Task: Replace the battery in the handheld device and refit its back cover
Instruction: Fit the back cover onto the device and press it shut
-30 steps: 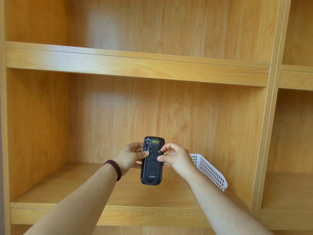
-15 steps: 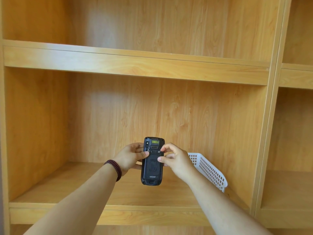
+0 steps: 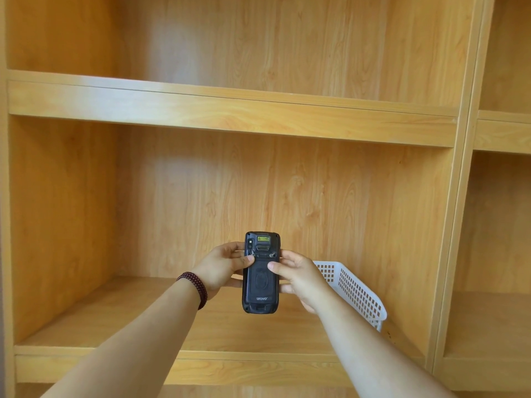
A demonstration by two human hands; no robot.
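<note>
A black handheld device (image 3: 261, 285) is held upright in the air in front of the shelf, its back facing me. The back cover (image 3: 262, 282) sits on it, with "urovo" printed near the bottom and two small metal latches near the top. My left hand (image 3: 221, 268) grips the device's left edge, thumb by the left latch. My right hand (image 3: 298, 275) grips the right edge, thumb pressed on the cover just below the right latch. No loose battery is in sight.
A white perforated plastic basket (image 3: 353, 291) stands on the wooden shelf board (image 3: 115, 317) behind my right hand. A second shelf (image 3: 230, 113) runs above. A vertical divider (image 3: 457, 225) separates further compartments on the right.
The device and both hands have stayed in nearly the same place. My right thumb has shifted slightly on the cover below the right latch.
</note>
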